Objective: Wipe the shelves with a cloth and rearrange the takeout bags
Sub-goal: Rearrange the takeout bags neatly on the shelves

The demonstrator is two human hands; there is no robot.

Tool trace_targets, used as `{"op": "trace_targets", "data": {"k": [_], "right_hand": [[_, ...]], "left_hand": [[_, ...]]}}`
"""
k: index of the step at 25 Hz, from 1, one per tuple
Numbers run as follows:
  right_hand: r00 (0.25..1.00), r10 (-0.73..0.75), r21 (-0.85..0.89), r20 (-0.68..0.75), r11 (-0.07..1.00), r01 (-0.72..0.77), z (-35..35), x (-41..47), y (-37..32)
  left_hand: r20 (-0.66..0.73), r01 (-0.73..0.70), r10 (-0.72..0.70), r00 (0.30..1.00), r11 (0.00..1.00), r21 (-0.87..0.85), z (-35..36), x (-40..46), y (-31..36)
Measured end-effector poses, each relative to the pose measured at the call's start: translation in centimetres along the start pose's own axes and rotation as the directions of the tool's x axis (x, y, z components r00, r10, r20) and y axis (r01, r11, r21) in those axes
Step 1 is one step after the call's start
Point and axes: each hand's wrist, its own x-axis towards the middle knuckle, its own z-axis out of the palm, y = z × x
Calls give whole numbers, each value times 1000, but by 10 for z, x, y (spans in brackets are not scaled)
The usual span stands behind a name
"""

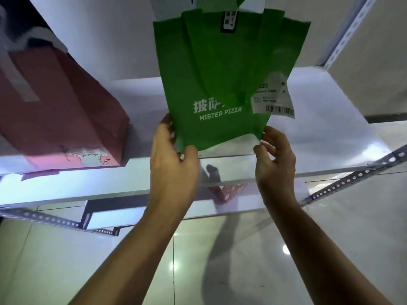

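A flat green takeout bag printed "MISTER PIZZA" lies over the white shelf, its handles pointing away from me. A white receipt with a barcode is stuck to its right side. My left hand pinches the bag's near left corner between thumb and fingers. My right hand pinches the near right corner with its fingertips. A dark red takeout bag with a cartoon print lies on the same shelf to the left. No cloth is in view.
Perforated metal shelf posts run along the right and lower right. A lower shelf edge and a metal bracket sit below left. Glossy floor tiles lie beneath. A white item lies behind the green bag.
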Motion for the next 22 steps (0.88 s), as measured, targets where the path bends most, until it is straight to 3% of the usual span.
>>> {"op": "trace_targets", "data": {"k": [5, 10, 17, 22], "right_hand": [[998, 4, 41, 55, 999, -6, 40, -18, -9], [996, -39, 49, 84, 998, 35, 54, -31, -14], [994, -91, 11, 61, 996, 91, 54, -36, -15], [999, -29, -64, 33, 997, 32, 44, -36, -18]], "left_hand": [[-113, 18, -8, 994, 996, 87, -37, 8, -10], [-175, 35, -24, 984, 997, 63, -58, 8, -22], [-165, 31, -23, 986, 998, 47, -66, 6, -34], [-88, 34, -30, 996, 999, 36, -67, -14, -36]]}}
